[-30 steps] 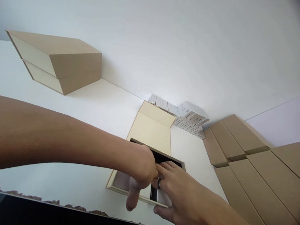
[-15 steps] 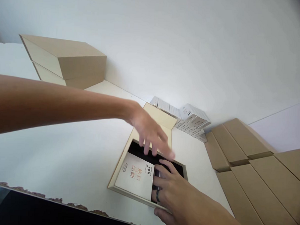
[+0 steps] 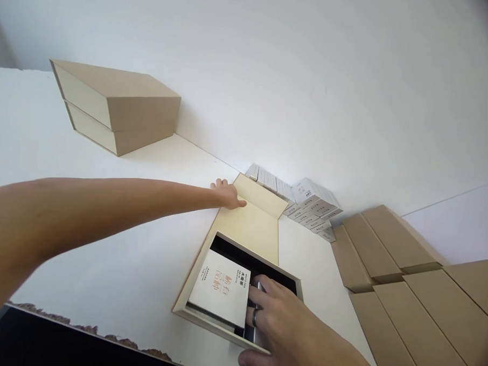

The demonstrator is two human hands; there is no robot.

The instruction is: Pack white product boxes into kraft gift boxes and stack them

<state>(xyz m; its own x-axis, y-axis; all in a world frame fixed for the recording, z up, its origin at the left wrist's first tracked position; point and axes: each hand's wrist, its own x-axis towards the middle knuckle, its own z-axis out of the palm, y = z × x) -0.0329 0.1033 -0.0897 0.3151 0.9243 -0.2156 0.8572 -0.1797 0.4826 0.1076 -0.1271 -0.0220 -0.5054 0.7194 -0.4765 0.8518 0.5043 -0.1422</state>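
**Open cream box (image 3: 253,232) on a smooth white table (image 3: 143,275)**

The table's front edge is rough, brown and crumbly. Past its back edge is a plain white wall (image 3: 273,71). Big tan boxes with flat sides (image 3: 428,315) are packed at the table's right end. Two more tan boxes with cream ends (image 3: 144,114) are piled by the back edge, on the left.

The open cream box lies in the middle, its stiff lid folded back toward the back edge. Its inside is black. Shiny little white boxes (image 3: 313,205) are stacked along the back edge, just beside the lid. A flat white square box with orange and black writing (image 3: 221,290) sits in the left half of the open cream box.

The right hand (image 3: 276,314) has bent fingers inside, by the white square's right side; its thumb is outside the front wall. I cannot tell if it pinches anything. The left hand (image 3: 227,194) is spread at the lid's left edge, thumb out over the lid. A smooth black ring (image 3: 255,317) circles a right finger.
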